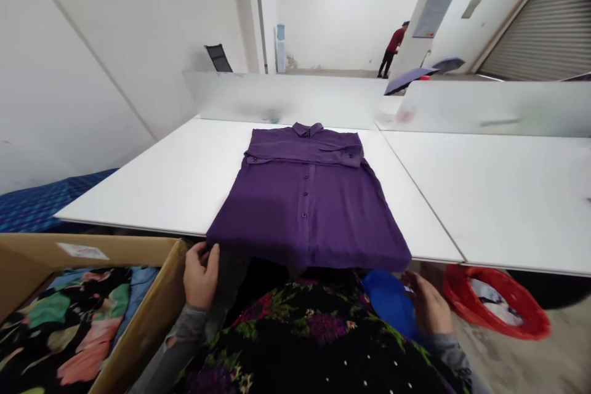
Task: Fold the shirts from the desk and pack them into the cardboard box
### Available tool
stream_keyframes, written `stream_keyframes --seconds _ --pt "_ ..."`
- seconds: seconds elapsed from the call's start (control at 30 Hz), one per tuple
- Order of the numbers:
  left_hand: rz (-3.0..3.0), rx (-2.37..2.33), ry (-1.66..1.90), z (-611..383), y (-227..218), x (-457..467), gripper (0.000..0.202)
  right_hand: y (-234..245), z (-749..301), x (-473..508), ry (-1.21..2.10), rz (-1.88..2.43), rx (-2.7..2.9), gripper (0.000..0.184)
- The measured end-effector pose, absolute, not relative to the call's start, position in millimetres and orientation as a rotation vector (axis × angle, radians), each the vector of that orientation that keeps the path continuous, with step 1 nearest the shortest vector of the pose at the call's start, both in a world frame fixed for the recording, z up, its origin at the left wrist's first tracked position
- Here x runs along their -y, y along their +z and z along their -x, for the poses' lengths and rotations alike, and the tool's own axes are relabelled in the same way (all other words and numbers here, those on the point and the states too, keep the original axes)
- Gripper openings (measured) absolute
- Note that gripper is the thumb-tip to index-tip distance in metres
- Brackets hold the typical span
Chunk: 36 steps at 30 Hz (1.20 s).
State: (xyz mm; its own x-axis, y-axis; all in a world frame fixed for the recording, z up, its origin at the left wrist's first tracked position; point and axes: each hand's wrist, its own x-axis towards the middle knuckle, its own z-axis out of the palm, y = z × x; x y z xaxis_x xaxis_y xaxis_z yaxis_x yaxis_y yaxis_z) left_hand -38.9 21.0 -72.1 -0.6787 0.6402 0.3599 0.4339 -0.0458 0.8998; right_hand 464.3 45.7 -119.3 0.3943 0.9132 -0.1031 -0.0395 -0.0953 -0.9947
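Observation:
A purple button-up shirt (308, 203) lies on the white table (180, 178), collar at the far end, sleeves folded across the chest, hem hanging over the near edge. My left hand (200, 275) is at the shirt's lower left corner, its fingers curled and pinching the hem. My right hand (428, 306) is below the lower right corner, fingers curled near the hem beside a blue object (390, 301). Whether the right hand grips the cloth is not clear.
A cardboard box (148, 314) with floral fabric (69, 332) stands at my left. A red bag (498, 301) lies on the floor at right. Frosted dividers (286, 98) back the table. Umbrellas (409, 79) and a distant person (393, 49) are beyond.

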Motion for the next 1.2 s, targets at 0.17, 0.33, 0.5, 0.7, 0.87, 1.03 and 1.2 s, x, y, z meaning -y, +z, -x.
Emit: stream_keyframes --seconds 0.17,0.33,0.5,0.7,0.87,1.03,1.2 --pt "-0.681 -1.367 1.783 36.8 -69.5 -37.3 0.053 -73.3 -444.1 -49.2 1.074 1.250 0.835 0.042" --pt "-0.537 -1.152 1.577 38.5 -60.3 -33.7 0.054 -44.8 -415.9 -50.6 1.270 1.212 0.970 0.034" --pt "-0.527 -1.136 1.553 43.4 -35.7 -18.0 0.051 -11.2 -438.0 -46.2 1.354 1.178 1.092 0.030" --pt "-0.451 -1.037 1.721 41.8 3.9 4.2 0.049 21.6 -459.5 -36.9 1.174 1.122 1.011 0.028" --pt "-0.408 -1.058 1.794 41.9 18.6 9.0 0.037 36.0 -463.8 -41.5 1.140 1.129 1.018 0.038" --pt "-0.412 -0.981 1.782 45.0 50.8 -44.6 0.022 76.5 -453.6 -111.5 1.161 1.022 1.014 0.021" --pt "-0.571 -0.758 1.831 53.5 101.9 -178.1 0.014 123.2 -426.3 -246.8 1.224 0.794 1.106 0.012"
